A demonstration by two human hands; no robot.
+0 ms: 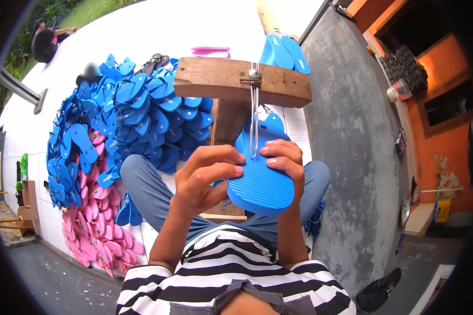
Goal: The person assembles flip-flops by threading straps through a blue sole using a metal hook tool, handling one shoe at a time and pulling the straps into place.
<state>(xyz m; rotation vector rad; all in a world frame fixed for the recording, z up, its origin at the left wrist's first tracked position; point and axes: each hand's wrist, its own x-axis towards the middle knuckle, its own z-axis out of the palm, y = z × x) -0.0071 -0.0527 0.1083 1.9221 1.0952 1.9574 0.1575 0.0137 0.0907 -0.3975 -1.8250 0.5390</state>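
Note:
A blue flip-flop sole point(260, 186) is held up in front of my lap, its ribbed face showing and its rounded end toward me. My left hand point(205, 176) grips its left edge with bent fingers, the thumb partly hidden. From the right side, my right hand point(286, 163) is wrapped round the sole, fingertips resting on the ribbed face. A long metal wire hook point(254, 123) hangs from a bolt on the wooden crossbar point(205, 81), and its lower end meets the sole between my hands. The sole's far end is partly covered, with more blue flip-flop pieces behind it.
Left of my knees lie a large heap of blue flip-flops point(150, 110) and a pile of pink ones point(97, 210). Another blue pair point(285, 52) lies beyond the crossbar. A grey wall point(341, 136) runs along my right. Another person point(44, 44) sits far left.

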